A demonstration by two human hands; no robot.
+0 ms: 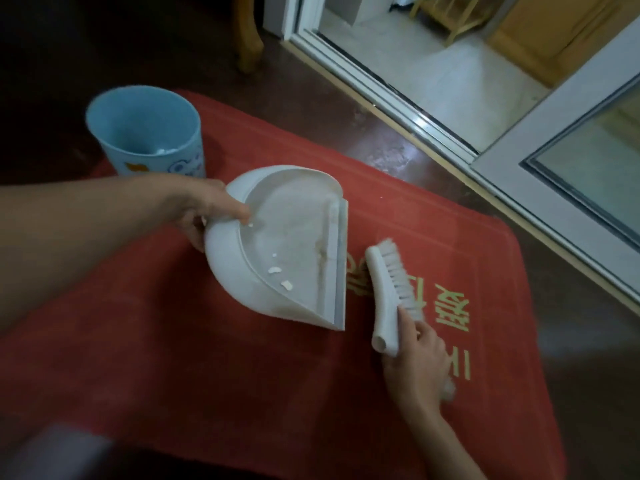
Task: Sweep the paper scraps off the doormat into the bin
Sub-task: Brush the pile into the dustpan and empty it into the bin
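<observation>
- A person's left hand (204, 209) grips the rear wall of a white dustpan (294, 216) at centre frame. The thumb is hooked inside the rim and the fingers are curled behind it.
- The dustpan is tilted, with its open face toward the camera and its straight lip on the right. Whether the lip touches the mat cannot be told.
- A few white paper scraps (275, 270) lie inside the dustpan along its lower left wall, and one more sits beside the thumb.
- The right hand (415, 362), at lower right, holds the lower end of a white brush (381, 289) with its fingers closed around the handle.
- The brush lies just to the right of the dustpan's lip without touching it. Its bristles face right, over the mat.
- Both tools are above a red doormat (207, 358) that fills the middle and bottom of the frame. Yellow characters (450, 310) are printed on the mat to the right of the brush.
- A blue bin (114, 140) stands upright at the doormat's upper left corner, just above the left forearm. White scraps (161, 150) are visible at its bottom.
- A white sliding-door track (398, 98) crosses the dark floor (381, 150) at upper right, and a wooden chair leg (249, 46) stands at top centre.
</observation>
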